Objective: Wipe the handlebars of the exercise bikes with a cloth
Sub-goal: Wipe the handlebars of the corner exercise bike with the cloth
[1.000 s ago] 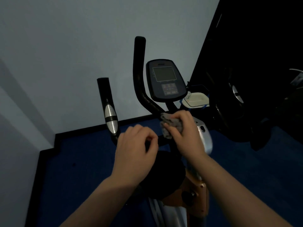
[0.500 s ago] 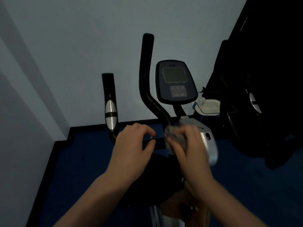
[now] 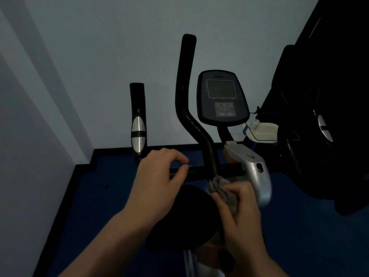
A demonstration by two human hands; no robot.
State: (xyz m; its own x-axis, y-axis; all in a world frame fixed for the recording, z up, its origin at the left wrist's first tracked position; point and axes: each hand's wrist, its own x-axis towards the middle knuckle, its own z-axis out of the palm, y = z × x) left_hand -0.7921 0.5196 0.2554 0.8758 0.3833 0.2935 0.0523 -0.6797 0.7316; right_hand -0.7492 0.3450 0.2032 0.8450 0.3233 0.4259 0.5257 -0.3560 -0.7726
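With the left hand (image 3: 157, 182) pinching the crossbar (image 3: 199, 171), the right hand (image 3: 239, 214), gripping the cloth (image 3: 221, 188), should wrap it fully around the tall handlebar (image 3: 184, 86).

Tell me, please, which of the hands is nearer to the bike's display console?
The right hand, holding the cloth, sits below the console. The left hand is further left, on the crossbar.

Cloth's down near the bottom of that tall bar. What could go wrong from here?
1. The right hand holds the cloth bunched, so it may touch only one side of the tall bar and leave the rest unwiped.
2. The left hand covers part of the crossbar; that patch could be skipped.
3. The short grip looks untouched and could be forgotten.
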